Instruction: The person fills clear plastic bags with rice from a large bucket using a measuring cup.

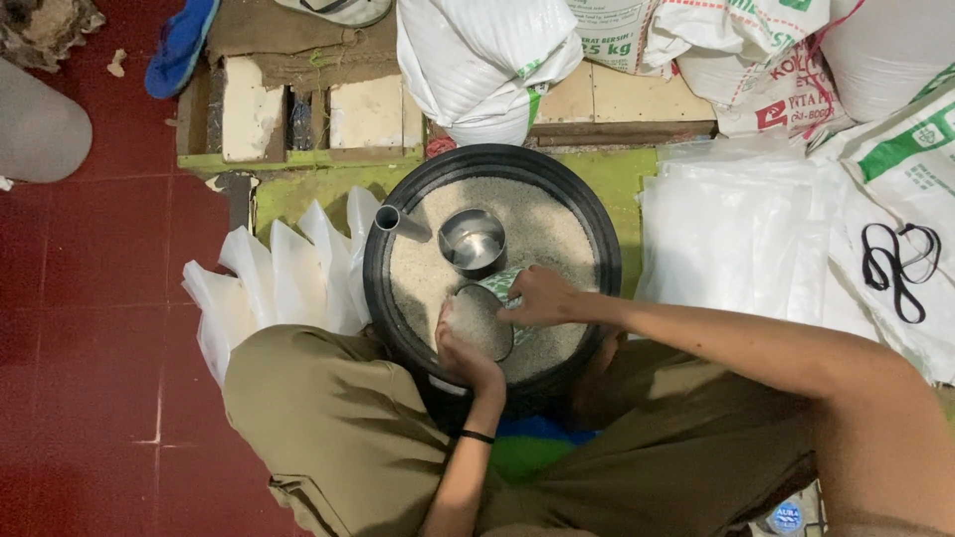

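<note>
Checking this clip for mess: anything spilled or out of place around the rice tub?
Nothing stands out. The rice stays inside the black tub; the metal cup sits upright in it, and both hands hold a filled container.

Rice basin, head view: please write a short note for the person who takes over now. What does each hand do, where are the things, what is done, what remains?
Left hand: at the near rim of the black basin, against the can's mouth.
Right hand: grips the green-and-white can, tilted in the rice.
The can looks full of rice.
Metal cup and small metal tube rest in the rice, untouched.
Clear plastic bags lie beside the basin, apparently empty; none filled yet, as far as visible.
</note>
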